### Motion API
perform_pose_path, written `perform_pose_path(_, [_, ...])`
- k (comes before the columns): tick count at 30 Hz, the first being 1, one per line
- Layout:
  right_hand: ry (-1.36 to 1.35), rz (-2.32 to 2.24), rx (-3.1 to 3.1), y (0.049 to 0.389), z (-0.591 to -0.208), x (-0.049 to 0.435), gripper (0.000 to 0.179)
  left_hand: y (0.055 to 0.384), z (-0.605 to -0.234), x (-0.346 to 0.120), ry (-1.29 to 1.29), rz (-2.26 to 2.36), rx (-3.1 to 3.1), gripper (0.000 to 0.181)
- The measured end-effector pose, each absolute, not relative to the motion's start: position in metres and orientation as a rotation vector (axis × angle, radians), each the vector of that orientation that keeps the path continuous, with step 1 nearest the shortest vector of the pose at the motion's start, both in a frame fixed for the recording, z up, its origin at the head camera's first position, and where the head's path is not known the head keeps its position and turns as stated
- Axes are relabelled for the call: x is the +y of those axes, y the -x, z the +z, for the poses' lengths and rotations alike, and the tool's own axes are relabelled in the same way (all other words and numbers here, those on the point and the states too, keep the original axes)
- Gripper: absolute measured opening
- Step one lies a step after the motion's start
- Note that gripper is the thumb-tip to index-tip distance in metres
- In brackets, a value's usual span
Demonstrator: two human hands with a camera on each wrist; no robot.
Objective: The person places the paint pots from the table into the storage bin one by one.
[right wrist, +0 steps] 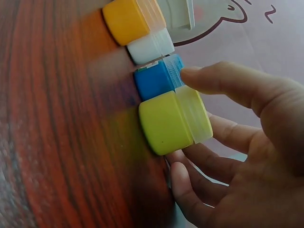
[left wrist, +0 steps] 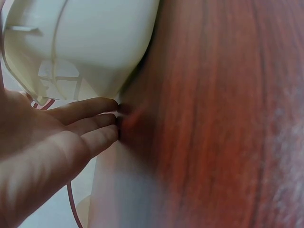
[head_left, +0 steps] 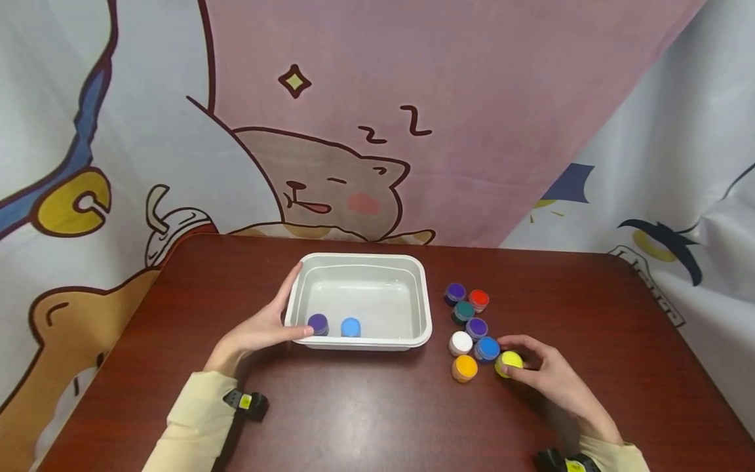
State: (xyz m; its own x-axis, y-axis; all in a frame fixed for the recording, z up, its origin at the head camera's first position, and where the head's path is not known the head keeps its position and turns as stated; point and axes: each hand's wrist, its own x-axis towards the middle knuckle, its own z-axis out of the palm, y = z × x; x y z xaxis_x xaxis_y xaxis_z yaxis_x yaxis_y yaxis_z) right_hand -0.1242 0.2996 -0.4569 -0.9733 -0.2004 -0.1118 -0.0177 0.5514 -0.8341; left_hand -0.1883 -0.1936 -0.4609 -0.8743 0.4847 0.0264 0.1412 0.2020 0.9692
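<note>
My left hand (head_left: 262, 328) holds the left end of a white plastic tray (head_left: 368, 343), thumb over the rim at the near corner and index finger up by the far corner. In the left wrist view its other fingers (left wrist: 95, 126) stretch out low beside the tray's outer wall. A purple paint jar (head_left: 318, 323) and a light blue one (head_left: 350, 327) stand inside along the near wall. On the right, my right hand (head_left: 551, 373) has its thumb and fingers around a yellow paint jar (right wrist: 166, 123), which stands upright on the table beside a blue jar (right wrist: 154, 80).
Right of the tray, several more paint jars stand close together: two purple, a red (head_left: 479, 299), a dark green (head_left: 463, 313), a white (head_left: 460, 343) and an orange one (head_left: 464, 368). A printed cloth (head_left: 472, 131) hangs behind the brown table (head_left: 366, 413).
</note>
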Motion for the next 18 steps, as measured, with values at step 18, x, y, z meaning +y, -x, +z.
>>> perform_pose_path(18, [0.050,-1.376,2.787,0.121,-0.442,0.303,0.035,0.189,-0.459,-0.193,-0.596,1.740,2.183,0.115])
